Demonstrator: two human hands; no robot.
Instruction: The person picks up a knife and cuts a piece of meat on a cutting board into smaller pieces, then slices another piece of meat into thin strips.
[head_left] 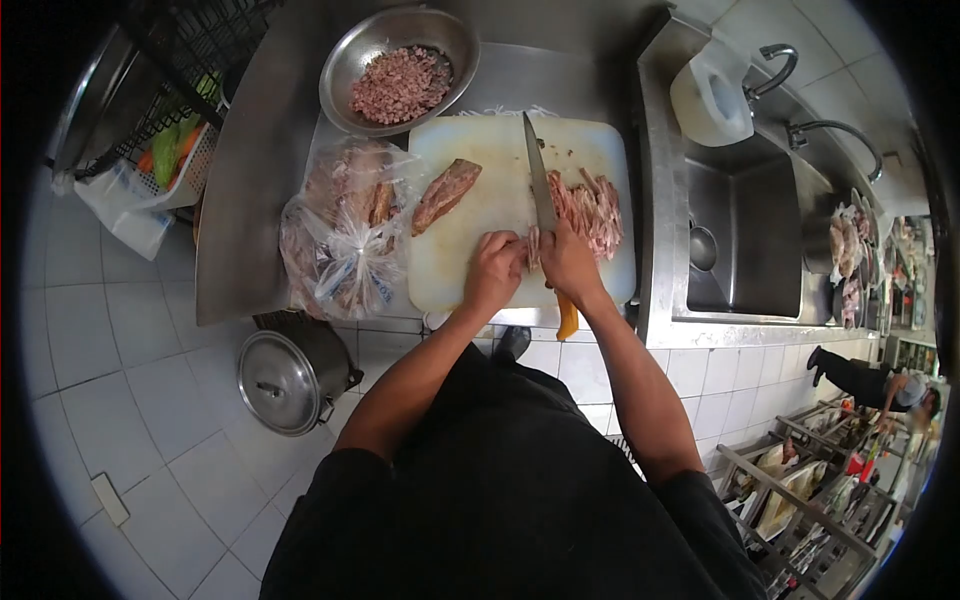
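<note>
My right hand [568, 262] is closed round a kitchen knife [540, 180]; its yellow handle sticks out towards me and its long blade points away, over the cutting board [495, 150]. My left hand [497, 268], fingers bent together, holds a small piece of meat [533, 246] against the board just left of the blade. Cut strips of meat [597, 215] lie in a pile to the right of the knife. An uncut chunk of meat [446, 194] rests at the board's left side.
A steel bowl [340, 62] of diced meat stands behind the board. Left of it lies a clear plastic bag [350, 235] of meat. A sink [745, 230] is on the right. A lidded pot [277, 383] stands on the floor. Another person [870, 385] is far right.
</note>
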